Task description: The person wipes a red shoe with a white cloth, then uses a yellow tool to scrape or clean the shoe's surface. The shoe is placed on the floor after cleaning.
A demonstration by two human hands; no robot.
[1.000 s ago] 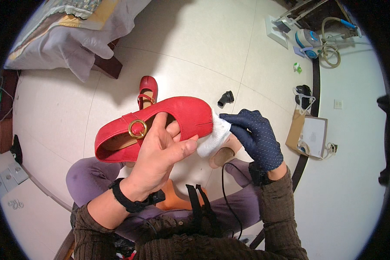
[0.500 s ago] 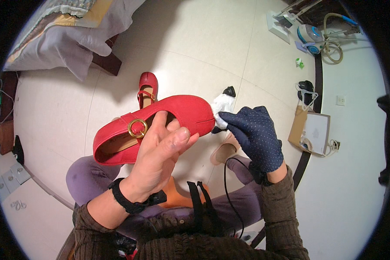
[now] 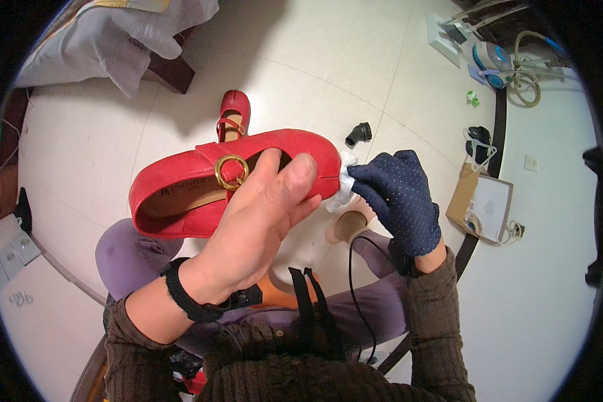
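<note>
A red strap shoe (image 3: 171, 184) with a round gold buckle is held up over my lap, its toe toward the right. My left hand (image 3: 264, 208), bare with a black wristband, grips it with fingers inside the opening. My right hand (image 3: 398, 197), in a dark blue dotted glove, pinches a crumpled white cloth (image 3: 344, 187) against the shoe's toe. Whether the cloth is fabric or tissue I cannot tell. The matching red shoe (image 3: 234, 114) stands on the floor beyond. To its right lies a small black brush-like nozzle (image 3: 358, 134).
A bed with a grey cover (image 3: 127, 40) and dark wooden leg (image 3: 171, 72) is at far left. Along the right wall are a blue and white appliance with a hose (image 3: 490, 63) and a cardboard box (image 3: 479, 204). A black cable (image 3: 352, 288) hangs by my right arm.
The held shoe has shifted slightly left and up in view. My right hand has moved a little right and down, its cloth still at the toe. The black nozzle now shows fully.
</note>
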